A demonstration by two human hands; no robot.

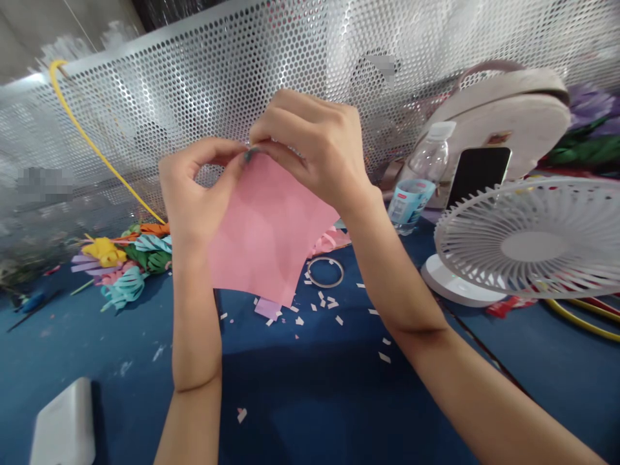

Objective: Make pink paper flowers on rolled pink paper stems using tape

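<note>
both hands are raised in front of the person, above the bench (300, 394), and their fingertips meet at the top of a pink sheet (266, 226). the left hand (181, 187) has thumb and forefinger pinched together with no gap at the tips; the right hand (320, 135) has its fingers curled in against its thumb. each grip looks to have hold of the sheet's upper edge, though the right one partly hides its own contact. a small dark greenish spot (248, 155) shows right at the meeting point, too small to name.

the sheet hangs from the grip, spreading downward between the forearms, its lower corners free. below the grip, on the bench, are a thin ring (325, 285) and scattered pale scraps (339, 320); a heap of coloured paper pieces (104, 252) lies lower and to the left.

to handle this well, i would keep both pinches light and close together, so the edge stays true without creasing. letting one grip anchor while the other works in small moves should help. the loose lower part could swing or catch air, so steady wrists and an unhurried pace seem best.
</note>
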